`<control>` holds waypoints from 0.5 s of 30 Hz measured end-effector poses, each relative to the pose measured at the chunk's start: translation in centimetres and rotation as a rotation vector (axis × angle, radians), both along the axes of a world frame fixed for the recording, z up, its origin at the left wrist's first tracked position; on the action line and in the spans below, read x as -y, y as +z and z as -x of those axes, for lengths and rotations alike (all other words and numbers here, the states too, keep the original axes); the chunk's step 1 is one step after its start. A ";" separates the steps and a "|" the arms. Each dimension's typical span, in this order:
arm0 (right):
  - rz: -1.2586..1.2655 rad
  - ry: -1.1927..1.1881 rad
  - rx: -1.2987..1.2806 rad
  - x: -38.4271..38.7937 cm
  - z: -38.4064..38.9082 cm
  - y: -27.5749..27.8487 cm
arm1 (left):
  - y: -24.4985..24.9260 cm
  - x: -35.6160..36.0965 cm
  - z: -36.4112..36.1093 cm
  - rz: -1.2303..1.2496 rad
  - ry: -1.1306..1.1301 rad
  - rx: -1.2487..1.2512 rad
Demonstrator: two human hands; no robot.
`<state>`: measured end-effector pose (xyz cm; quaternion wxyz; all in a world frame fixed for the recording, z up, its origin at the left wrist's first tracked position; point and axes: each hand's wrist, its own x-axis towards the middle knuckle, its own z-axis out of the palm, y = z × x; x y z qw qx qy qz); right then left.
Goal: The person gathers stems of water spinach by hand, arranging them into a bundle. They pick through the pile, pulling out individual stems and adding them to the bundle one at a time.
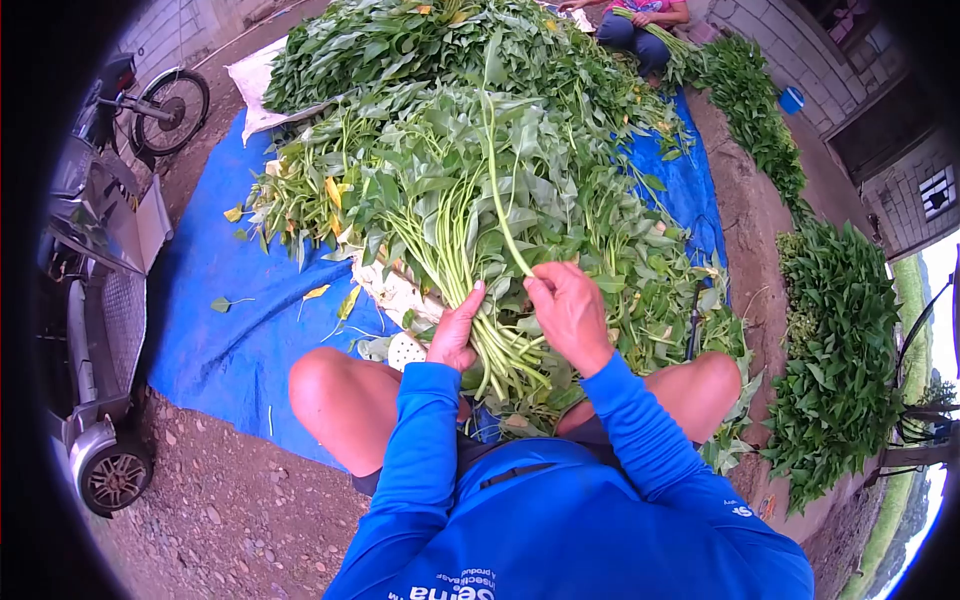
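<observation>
A bundle of long green stems [445, 245] with leafy tops lies in my left hand [458, 328], its cut ends pointing down toward my lap. The thumb of that hand presses over the stems. To the right, my right hand [568, 308] pinches the lower end of a single leafy stem [497, 190], which rises in a slight curve above the pile. Beneath and beyond both hands spreads a large heap of leafy greens [590, 160]. Some yellow leaves [334, 192] show at the heap's left edge.
A blue tarp [215, 290] lies under the greens. At the left stand a motorcycle wheel [172, 112] and a metal vehicle part [105, 330]. Another person [645, 25] sits at the top right, holding greens. More leafy bunches [835, 350] line the right side.
</observation>
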<state>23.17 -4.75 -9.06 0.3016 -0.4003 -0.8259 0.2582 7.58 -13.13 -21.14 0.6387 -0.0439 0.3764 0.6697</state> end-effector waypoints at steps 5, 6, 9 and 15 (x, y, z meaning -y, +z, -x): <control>0.553 0.097 0.111 0.8 -0.6 -8.8 | -2.5 0.2 0.3 0.015 0.042 0.024; 0.696 0.123 0.126 0.9 -0.5 -8.7 | -2.4 0.2 0.0 0.037 0.053 -0.011; 0.945 0.246 0.160 0.9 0.2 -8.6 | -1.7 -0.5 -1.6 0.085 0.205 -0.345; 0.289 0.470 0.240 -2.3 -0.2 -2.3 | 3.1 0.6 2.2 0.234 -0.020 -0.950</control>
